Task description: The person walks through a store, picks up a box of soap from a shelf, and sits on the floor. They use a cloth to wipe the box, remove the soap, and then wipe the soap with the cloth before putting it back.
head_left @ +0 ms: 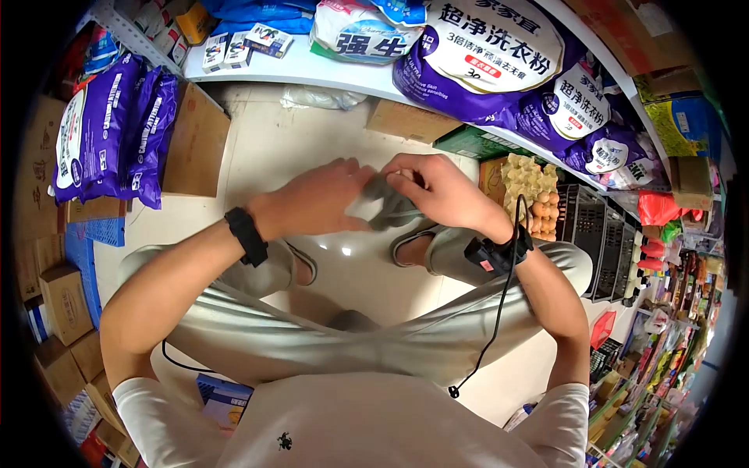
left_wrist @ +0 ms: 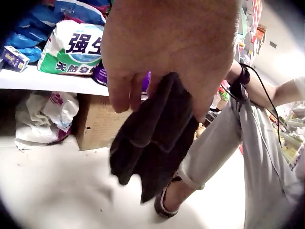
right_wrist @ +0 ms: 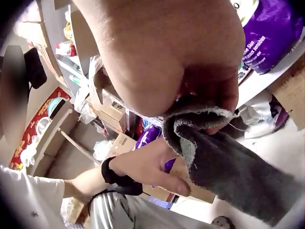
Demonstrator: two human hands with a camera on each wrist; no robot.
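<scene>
A dark grey cloth [head_left: 387, 209] hangs between the two hands, over the floor and between the knees. My right hand [head_left: 445, 191] grips it near one end with curled fingers. In the right wrist view the gripped end of the cloth [right_wrist: 233, 167] is folded round on itself, with a fuzzy edge and a loose thread. My left hand [head_left: 312, 196] is beside the cloth, its fingers extended and its thumb spread away from them. From the left wrist, the cloth [left_wrist: 155, 133] shows below that hand, its lower end split into rounded lobes.
Purple washing powder bags [head_left: 488, 54] line the white shelf [head_left: 289, 76] ahead, beside small boxes [head_left: 268, 40]. More purple bags [head_left: 109, 129] stand at the left by a cardboard box [head_left: 195, 140]. Egg trays [head_left: 530, 183] and a black crate [head_left: 585, 242] are at the right. A cable [head_left: 499, 327] trails from the right wrist.
</scene>
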